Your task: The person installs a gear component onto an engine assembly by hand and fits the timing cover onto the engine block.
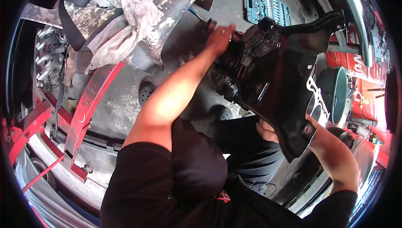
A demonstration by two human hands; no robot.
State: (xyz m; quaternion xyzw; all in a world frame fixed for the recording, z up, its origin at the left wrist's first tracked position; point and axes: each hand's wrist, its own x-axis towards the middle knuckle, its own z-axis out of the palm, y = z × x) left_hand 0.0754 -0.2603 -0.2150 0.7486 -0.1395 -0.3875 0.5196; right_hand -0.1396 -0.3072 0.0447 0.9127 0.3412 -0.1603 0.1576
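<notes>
My right hand (266, 131) is closed around the lower edge of a large black panel (272, 98), with part of the hand hidden behind it. The panel has a bent arm at its upper end and several holes. My left hand (220, 40) reaches forward with fingers mostly curled, beside a toothed pulley (210, 27). Whatever lies under its fingers is hidden. A dark ribbed part (254, 36) and other machine parts (226, 81) sit between my left hand and the panel. Partly behind the panel's right side shows a flat silvery gasket-like piece (317, 96).
A blue socket-set case (266, 7) lies open on the floor at the back. Grey rags (121, 27) and black straps lie on a worn surface. A red metal frame (90, 115) stands left, near metal manifold-like parts (50, 60). A green basin (333, 90) stands right.
</notes>
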